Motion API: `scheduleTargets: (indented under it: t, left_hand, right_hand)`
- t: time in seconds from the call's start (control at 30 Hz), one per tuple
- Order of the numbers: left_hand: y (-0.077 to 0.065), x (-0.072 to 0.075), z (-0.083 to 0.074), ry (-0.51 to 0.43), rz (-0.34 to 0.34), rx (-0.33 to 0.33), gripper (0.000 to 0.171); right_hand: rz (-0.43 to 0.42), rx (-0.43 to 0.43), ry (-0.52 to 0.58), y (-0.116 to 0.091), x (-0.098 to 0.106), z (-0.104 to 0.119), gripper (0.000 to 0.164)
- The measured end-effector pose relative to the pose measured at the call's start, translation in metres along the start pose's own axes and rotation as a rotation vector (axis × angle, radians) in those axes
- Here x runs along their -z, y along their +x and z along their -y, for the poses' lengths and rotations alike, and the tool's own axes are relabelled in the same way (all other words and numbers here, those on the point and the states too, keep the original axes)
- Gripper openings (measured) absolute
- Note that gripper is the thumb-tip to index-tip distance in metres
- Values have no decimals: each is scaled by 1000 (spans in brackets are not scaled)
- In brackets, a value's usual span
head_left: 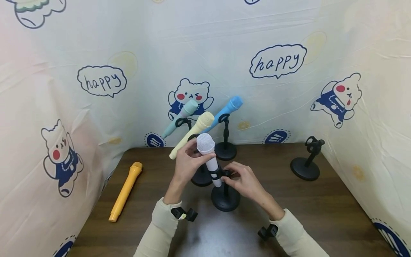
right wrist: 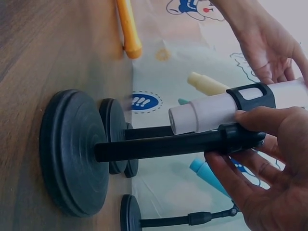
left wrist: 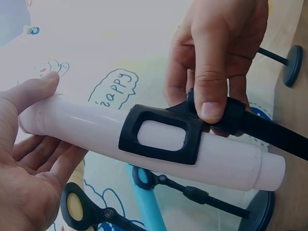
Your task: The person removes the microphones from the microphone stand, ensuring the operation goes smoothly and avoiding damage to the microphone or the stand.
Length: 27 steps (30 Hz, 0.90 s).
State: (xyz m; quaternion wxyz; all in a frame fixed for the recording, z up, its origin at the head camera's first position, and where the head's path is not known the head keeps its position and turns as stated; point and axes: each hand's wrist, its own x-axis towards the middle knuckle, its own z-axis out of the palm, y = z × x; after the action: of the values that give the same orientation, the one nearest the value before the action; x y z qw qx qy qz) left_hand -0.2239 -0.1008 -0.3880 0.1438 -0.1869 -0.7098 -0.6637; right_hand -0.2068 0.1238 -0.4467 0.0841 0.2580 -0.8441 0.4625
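Well to the left of the white plastic microphone with a mesh head (head_left: 212, 163), a smooth orange plastic microphone (head_left: 126, 191) is lying on the dark brown wooden worktop (head_left: 273, 221). Behind the white microphone and to its left, a pale teal plastic microphone (head_left: 180, 118) and a cream-yellow plastic microphone (head_left: 191, 135) are slanting in black holders. The left hand (head_left: 187, 160) is gripping the white microphone near its head, thumb and fingers closing around it. The white microphone itself is tilting through the ring clip of a black plastic stand with a round base (head_left: 226, 200), its tail end poking out below the clip. Behind it and to its right, a bright blue plastic microphone (head_left: 224, 112) is slanting in another black holder. Just right of the white microphone, the right hand (head_left: 243, 181) is pinching the stand's top beside the clip, between thumb and fingers. Far to its right, a black round-based stand with a bare clip (head_left: 305, 168) is standing.
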Motion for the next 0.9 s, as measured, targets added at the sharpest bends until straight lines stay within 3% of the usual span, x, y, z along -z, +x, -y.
scheduleTargets:
  t: [0.9]
  left_hand:
    - [11,8,-21,-6,3,6,60]
  right_hand:
    - [26,-35,35,1,1,-4,19]
